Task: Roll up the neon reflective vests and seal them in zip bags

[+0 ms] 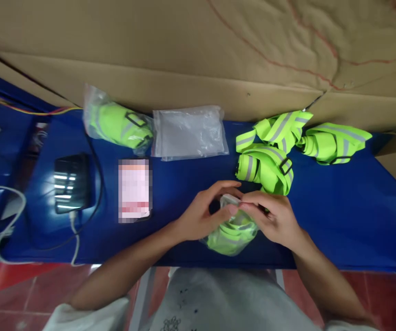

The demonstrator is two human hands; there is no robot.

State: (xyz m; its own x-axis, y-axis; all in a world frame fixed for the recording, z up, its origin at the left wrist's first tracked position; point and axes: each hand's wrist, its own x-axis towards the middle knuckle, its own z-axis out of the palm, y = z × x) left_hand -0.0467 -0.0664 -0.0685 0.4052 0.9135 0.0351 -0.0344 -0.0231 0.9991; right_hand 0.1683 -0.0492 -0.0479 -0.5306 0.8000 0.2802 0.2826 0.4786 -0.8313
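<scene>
A clear plastic bag with a rolled neon-yellow reflective strap inside lies at the table's front edge. My left hand grips the bag's upper edge between thumb and fingers. On the other side, my right hand pinches the same edge, its fingertips close to my left thumb. Just beyond my hands sits a rolled reflective strap with a black buckle. Behind it is a looser strap bundle, and farther right another rolled strap.
Flat clear bags lie at the back, beside a bagged strap. A phone with a blurred screen is left of my hands. Farther left stand a dark glossy device and a white cable. Cardboard walls the table's back.
</scene>
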